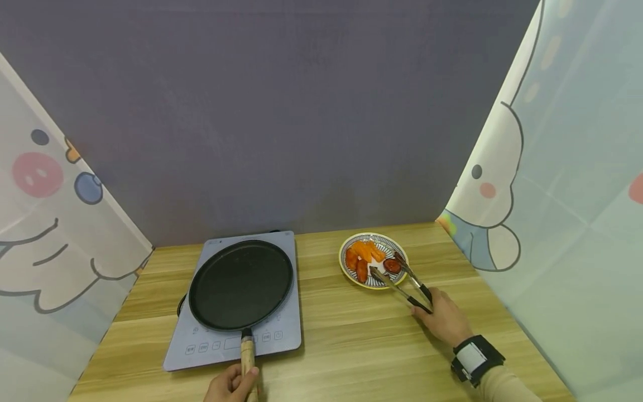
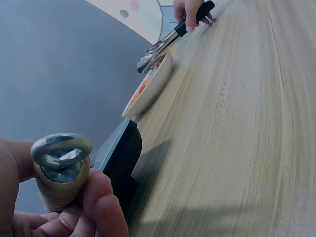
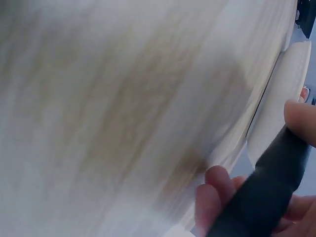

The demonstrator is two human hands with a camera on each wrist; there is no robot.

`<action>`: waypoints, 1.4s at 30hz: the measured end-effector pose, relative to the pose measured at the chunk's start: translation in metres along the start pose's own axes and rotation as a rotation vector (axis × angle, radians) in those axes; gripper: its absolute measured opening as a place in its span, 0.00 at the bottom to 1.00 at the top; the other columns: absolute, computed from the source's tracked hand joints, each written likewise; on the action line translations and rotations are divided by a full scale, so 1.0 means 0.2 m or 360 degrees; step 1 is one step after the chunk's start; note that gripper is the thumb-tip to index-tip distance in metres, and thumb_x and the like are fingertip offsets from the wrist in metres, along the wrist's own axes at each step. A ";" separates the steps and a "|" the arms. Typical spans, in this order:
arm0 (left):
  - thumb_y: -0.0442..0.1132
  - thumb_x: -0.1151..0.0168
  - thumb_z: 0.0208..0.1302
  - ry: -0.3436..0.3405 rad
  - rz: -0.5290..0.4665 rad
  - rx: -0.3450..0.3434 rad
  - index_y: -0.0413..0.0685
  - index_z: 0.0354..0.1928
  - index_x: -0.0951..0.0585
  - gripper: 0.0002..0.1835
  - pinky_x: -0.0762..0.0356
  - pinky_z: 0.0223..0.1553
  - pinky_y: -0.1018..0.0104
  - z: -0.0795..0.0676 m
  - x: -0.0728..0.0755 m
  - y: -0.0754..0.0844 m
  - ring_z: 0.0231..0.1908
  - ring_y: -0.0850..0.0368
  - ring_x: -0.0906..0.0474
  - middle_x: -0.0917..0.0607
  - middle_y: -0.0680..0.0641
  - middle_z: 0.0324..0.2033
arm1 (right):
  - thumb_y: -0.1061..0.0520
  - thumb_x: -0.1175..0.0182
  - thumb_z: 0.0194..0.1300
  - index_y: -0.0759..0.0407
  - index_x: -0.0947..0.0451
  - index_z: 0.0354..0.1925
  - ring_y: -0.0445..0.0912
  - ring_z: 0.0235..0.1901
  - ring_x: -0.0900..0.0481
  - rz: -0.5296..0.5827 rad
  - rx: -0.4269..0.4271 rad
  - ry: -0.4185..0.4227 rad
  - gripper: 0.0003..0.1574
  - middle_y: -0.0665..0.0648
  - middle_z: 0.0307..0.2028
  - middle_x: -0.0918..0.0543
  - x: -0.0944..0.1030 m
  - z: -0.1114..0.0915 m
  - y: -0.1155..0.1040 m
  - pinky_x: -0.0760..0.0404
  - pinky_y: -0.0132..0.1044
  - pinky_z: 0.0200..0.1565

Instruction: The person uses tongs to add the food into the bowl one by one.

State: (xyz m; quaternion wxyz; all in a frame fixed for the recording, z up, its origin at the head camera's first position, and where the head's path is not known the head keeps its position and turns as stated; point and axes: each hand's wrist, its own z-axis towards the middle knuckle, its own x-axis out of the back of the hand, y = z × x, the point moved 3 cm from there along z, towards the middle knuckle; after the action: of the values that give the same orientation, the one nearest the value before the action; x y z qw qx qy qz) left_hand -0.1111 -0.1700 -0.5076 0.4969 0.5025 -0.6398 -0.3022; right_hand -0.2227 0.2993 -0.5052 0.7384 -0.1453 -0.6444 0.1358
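Observation:
My left hand (image 1: pixel 232 384) grips the wooden handle (image 1: pixel 248 357) of a flat black pan (image 1: pixel 242 285), which sits on a grey induction cooker (image 1: pixel 296 329). A metal ring caps the handle's end in the left wrist view. On the right, my right hand (image 1: pixel 444 319) holds metal tongs (image 1: pixel 413 277) by their black grips. The tongs' arms are spread, with both tips over a patterned plate (image 1: pixel 346 272). A dark red round piece of food (image 1: pixel 392 266) lies between the tips. Orange pieces (image 1: pixel 363 250) and red sausage-like pieces (image 1: pixel 361 271) lie on the plate's left half.
The cooker and plate stand on a wood-grain table (image 1: pixel 346 346), with bare tabletop between them. A dark grey wall (image 1: pixel 301 123) rises behind. Printed cartoon panels (image 1: pixel 567 223) flank the table on both sides. A black band (image 1: pixel 477 360) wraps the right wrist.

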 end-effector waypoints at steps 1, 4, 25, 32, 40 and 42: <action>0.53 0.42 0.57 -0.0002 -0.0001 -0.0005 0.28 0.41 0.27 0.29 0.27 0.19 0.66 0.00 0.00 0.00 0.20 0.54 0.25 0.20 0.48 0.17 | 0.39 0.38 0.53 0.67 0.36 0.52 0.49 0.26 0.31 0.0002 0.0001 0.0009 0.41 0.59 0.31 0.28 0.00 0.00 0.00 0.30 0.43 0.22; 0.52 0.43 0.58 -0.0015 -0.0020 -0.0008 0.26 0.42 0.28 0.29 0.25 0.19 0.66 0.00 0.00 -0.01 0.20 0.53 0.24 0.19 0.48 0.18 | 0.40 0.39 0.53 0.68 0.37 0.51 0.50 0.26 0.31 0.0007 0.0007 0.0019 0.40 0.60 0.31 0.29 0.01 0.00 0.00 0.30 0.44 0.23; 0.51 0.42 0.57 0.0061 0.0053 -0.0003 0.34 0.34 0.25 0.21 0.32 0.15 0.69 0.01 0.00 0.00 0.16 0.57 0.29 0.25 0.51 0.12 | 0.29 0.44 0.52 0.69 0.34 0.46 0.47 0.22 0.33 0.0014 -0.0013 0.0032 0.46 0.57 0.26 0.28 0.08 0.05 -0.01 0.36 0.38 0.19; 0.48 0.42 0.58 0.0069 0.0072 -0.0042 0.35 0.32 0.24 0.18 0.34 0.13 0.70 0.01 0.00 0.01 0.14 0.57 0.31 0.27 0.52 0.11 | 0.28 0.47 0.54 0.69 0.35 0.47 0.48 0.23 0.32 -0.0009 0.0000 0.0035 0.47 0.58 0.27 0.27 0.10 0.07 -0.01 0.33 0.40 0.20; 0.47 0.42 0.58 0.0080 0.0076 -0.0051 0.36 0.32 0.24 0.17 0.34 0.14 0.70 0.02 0.01 0.01 0.15 0.57 0.31 0.28 0.52 0.11 | 0.29 0.50 0.57 0.66 0.34 0.47 0.48 0.23 0.30 -0.0101 0.0116 0.0052 0.43 0.59 0.28 0.25 0.15 0.13 -0.02 0.32 0.42 0.18; 0.47 0.42 0.58 0.0079 0.0080 -0.0045 0.35 0.32 0.24 0.17 0.34 0.14 0.70 0.02 0.01 0.01 0.15 0.57 0.31 0.27 0.52 0.11 | 0.29 0.50 0.57 0.67 0.35 0.47 0.49 0.21 0.30 -0.0133 0.0112 0.0035 0.43 0.60 0.28 0.26 0.17 0.14 -0.03 0.32 0.42 0.17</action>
State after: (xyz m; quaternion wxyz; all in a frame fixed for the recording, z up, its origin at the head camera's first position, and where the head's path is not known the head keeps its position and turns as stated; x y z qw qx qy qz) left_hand -0.1154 -0.1715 -0.5073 0.5271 0.4865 -0.6353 -0.2860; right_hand -0.2469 0.3079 -0.4687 0.7550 -0.0936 -0.6366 0.1259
